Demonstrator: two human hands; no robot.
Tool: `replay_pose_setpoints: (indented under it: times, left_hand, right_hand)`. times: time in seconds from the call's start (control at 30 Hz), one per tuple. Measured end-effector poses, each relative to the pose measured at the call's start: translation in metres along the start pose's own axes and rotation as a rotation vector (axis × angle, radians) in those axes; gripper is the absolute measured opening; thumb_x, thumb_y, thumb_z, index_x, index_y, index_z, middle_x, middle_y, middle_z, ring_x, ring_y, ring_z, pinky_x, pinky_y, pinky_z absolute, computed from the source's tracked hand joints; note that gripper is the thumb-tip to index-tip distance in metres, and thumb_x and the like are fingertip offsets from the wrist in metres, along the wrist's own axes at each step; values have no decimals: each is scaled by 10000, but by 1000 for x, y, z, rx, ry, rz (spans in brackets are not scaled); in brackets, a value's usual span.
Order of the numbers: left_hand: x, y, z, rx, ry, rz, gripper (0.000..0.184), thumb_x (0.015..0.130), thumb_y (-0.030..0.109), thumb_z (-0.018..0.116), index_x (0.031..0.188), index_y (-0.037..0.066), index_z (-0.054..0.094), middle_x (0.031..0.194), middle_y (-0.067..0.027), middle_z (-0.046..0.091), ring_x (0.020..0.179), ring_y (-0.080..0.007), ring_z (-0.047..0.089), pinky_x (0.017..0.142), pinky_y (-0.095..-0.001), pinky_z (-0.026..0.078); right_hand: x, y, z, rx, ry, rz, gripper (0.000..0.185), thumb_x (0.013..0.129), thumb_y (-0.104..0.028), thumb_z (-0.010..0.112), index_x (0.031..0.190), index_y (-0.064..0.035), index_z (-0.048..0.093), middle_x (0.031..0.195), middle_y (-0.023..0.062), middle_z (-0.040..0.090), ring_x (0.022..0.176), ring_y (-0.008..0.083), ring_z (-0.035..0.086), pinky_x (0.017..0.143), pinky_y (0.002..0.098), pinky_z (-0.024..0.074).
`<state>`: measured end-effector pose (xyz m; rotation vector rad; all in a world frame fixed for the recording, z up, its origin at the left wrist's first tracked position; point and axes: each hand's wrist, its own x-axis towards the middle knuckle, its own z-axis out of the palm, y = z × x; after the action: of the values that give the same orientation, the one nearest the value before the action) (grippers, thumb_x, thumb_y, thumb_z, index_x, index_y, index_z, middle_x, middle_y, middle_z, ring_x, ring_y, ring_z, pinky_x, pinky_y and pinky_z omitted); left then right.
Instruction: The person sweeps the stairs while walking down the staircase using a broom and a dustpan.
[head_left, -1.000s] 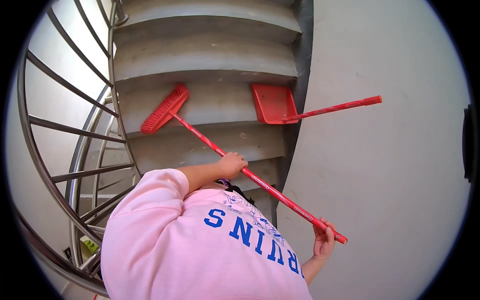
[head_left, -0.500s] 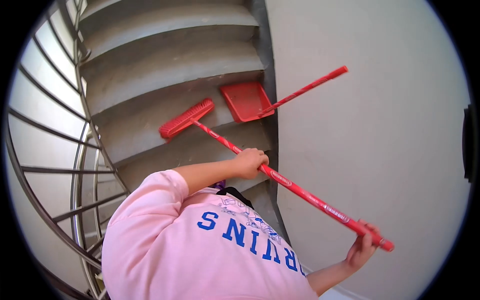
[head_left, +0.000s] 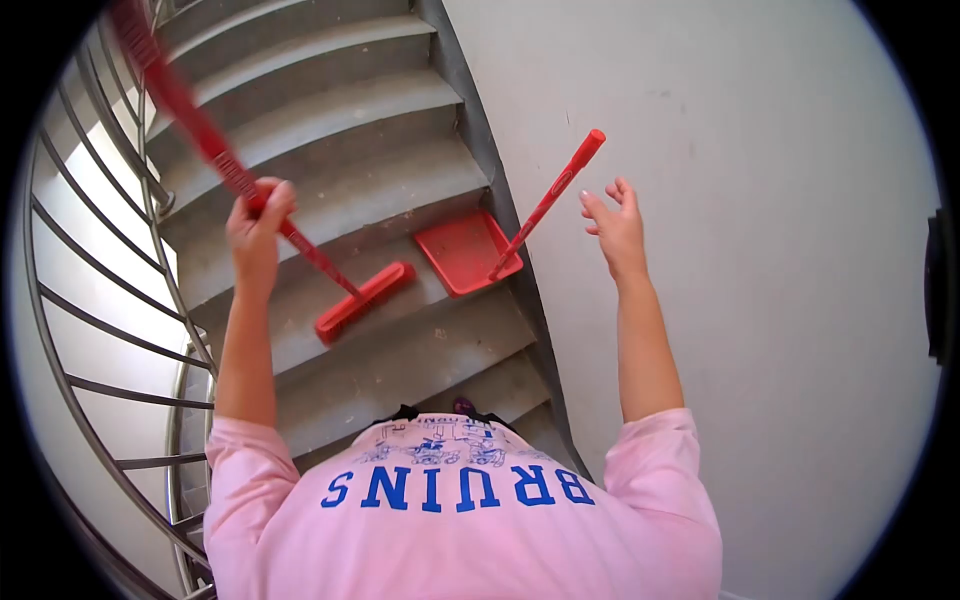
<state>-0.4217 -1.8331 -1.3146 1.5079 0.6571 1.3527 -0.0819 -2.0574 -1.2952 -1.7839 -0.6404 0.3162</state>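
My left hand [head_left: 258, 228] is wrapped around the handle of a red broom [head_left: 368, 302]. The broom's head rests on a stair step, and its handle slants up toward the upper left, where its far part is blurred. On the same step, right of the broom head, sits a red long-handled dustpan [head_left: 462, 255]. Its handle rises toward the upper right. My right hand [head_left: 615, 228] is held up just right of the dustpan handle's top, fingers apart and holding nothing. A small gap shows between that hand and the handle.
Grey curved stairs [head_left: 330, 180] run upward ahead of me. A metal railing [head_left: 120, 380] bends along the left side. At the right stands a pale wall [head_left: 780, 300], close to the dustpan handle. Part of a shoe [head_left: 463, 404] shows below my shirt.
My right hand has let go of the broom handle and moved up beside the dustpan handle. My left hand has swung the broom handle from lower right to upper left.
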Motion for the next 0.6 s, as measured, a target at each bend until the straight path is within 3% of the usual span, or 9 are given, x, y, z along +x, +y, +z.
replay_pose_setpoints:
  times: [0.13,0.23,0.33,0.43,0.6]
  left_hand:
    - [-27,7,-9,51,138,21,90,886,140,563,897,55,532,774,-10,506,713,-92,497,704,-244,428]
    - [-56,16,1,83,155,49,81,898,133,547,912,56,526,790,-19,506,716,-101,502,734,-263,449]
    - [-81,29,16,168,223,21,85,904,128,543,924,47,528,789,-21,513,730,-108,521,772,-283,467]
    - [-101,30,18,195,289,31,111,899,129,554,952,37,523,800,-29,524,738,-112,532,793,-295,477]
    - [-104,28,15,211,365,93,152,902,132,548,999,26,501,796,-38,527,725,-114,525,800,-315,482]
  right_hand:
    - [74,61,14,-163,31,-106,900,729,-323,720,1393,-6,202,1283,187,429,969,230,576,775,304,476]
    - [101,73,25,-131,-25,-241,758,727,-337,725,1287,4,346,1143,152,517,728,152,603,563,273,472]
    - [98,50,26,-69,-195,-100,472,753,-332,685,1026,3,496,834,111,612,718,210,611,666,346,476]
    - [98,49,29,-35,-168,-70,338,767,-308,673,803,-24,492,633,49,560,601,189,584,621,345,462]
    - [93,53,23,-42,-153,-250,251,788,-245,657,786,-32,525,633,55,556,546,166,560,556,306,449]
